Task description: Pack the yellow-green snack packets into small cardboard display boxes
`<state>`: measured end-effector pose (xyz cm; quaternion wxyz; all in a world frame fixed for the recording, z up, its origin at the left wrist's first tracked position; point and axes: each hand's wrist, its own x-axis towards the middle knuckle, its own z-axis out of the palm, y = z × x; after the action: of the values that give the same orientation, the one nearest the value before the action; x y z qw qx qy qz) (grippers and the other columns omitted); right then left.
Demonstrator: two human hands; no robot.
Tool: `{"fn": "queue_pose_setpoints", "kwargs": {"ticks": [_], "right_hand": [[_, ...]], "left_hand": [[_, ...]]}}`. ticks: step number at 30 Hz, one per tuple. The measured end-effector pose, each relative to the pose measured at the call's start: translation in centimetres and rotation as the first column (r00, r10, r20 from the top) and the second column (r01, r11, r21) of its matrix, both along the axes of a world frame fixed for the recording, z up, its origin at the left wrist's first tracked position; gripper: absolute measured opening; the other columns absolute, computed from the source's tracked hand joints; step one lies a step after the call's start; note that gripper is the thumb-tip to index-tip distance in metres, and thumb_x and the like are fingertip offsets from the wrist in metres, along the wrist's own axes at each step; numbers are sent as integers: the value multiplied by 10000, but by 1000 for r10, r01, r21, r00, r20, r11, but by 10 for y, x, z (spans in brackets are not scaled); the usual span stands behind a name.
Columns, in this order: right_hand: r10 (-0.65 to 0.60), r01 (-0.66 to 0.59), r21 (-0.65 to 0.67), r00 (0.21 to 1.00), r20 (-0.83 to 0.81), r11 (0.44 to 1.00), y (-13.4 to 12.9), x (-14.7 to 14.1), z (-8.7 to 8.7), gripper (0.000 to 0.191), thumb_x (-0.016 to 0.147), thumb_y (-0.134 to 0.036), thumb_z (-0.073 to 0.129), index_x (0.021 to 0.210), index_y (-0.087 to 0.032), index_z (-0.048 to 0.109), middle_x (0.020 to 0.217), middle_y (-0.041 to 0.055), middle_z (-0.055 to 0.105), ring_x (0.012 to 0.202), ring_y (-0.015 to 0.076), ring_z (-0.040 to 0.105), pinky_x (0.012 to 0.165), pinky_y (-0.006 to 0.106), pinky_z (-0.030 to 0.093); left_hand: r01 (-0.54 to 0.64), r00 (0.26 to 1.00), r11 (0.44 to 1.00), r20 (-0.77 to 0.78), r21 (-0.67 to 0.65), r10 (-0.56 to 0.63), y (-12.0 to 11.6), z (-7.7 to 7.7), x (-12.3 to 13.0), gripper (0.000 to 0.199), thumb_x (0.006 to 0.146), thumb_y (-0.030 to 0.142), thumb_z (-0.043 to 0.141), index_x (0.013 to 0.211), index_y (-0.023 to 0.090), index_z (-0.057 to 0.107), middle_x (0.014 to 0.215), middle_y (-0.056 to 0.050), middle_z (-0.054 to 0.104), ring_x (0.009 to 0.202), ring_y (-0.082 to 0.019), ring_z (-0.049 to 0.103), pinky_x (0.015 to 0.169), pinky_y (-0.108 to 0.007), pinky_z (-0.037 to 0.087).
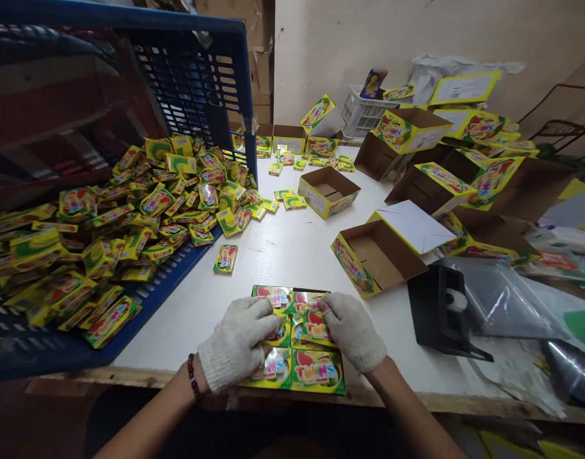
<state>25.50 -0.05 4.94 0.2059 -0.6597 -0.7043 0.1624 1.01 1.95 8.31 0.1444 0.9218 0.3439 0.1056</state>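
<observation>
Small yellow-green packs printed TWINS (316, 370) lie in rows in a box at the table's front edge. My left hand (242, 341), in a white knit glove, rests over the packs on the left side, its fingers bent onto them. On the right side my right hand (354, 331), also gloved, has its fingers on a pack (315, 325) in the middle row, which sits slightly tilted. The undersides of both hands' fingertips are partly hidden. A single pack (226, 259) lies on the white table (287, 245) beyond my left hand.
A blue crate (165, 280) on its side at the left spills many packs. Open boxes stand at centre (329, 191) and right (378, 255), with more piled behind. A black tape dispenser (448, 312) and clear plastic (503, 299) lie at the right. A white basket (363, 115) stands behind.
</observation>
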Motion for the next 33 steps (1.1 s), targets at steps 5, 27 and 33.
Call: {"fn": "queue_pose_setpoints", "kwargs": {"ticks": [5, 27, 33], "right_hand": [[57, -62, 51, 993, 103, 997, -6, -28, -16, 266, 929, -214, 436, 735, -197, 616, 763, 56, 669, 726, 190, 556, 690, 309, 357], [199, -238, 43, 888, 414, 970, -24, -35, -27, 588, 853, -375, 567, 1378, -117, 513, 1466, 236, 440, 1355, 420, 377, 1086, 618, 270], [202, -233, 34, 900, 387, 972, -22, -54, -20, 752, 795, -443, 615, 1433, -81, 451, 1497, 262, 372, 1373, 463, 333, 1070, 681, 226]], "left_hand": [[1, 981, 998, 193, 63, -13, -9, -29, -2, 120, 867, 189, 556, 944, 220, 643, 970, -66, 607, 927, -210, 542, 809, -377, 474], [-153, 987, 988, 43, -8, 154, -21, -38, -6, 351, 876, 198, 505, 1219, 195, 580, 1249, -130, 634, 1288, -348, 487, 1072, -642, 322], [-565, 779, 824, 307, -32, 547, 49, -53, -31, 255, 914, 301, 468, 1112, 193, 588, 1200, -124, 621, 1177, -246, 567, 1027, -410, 457]]}}
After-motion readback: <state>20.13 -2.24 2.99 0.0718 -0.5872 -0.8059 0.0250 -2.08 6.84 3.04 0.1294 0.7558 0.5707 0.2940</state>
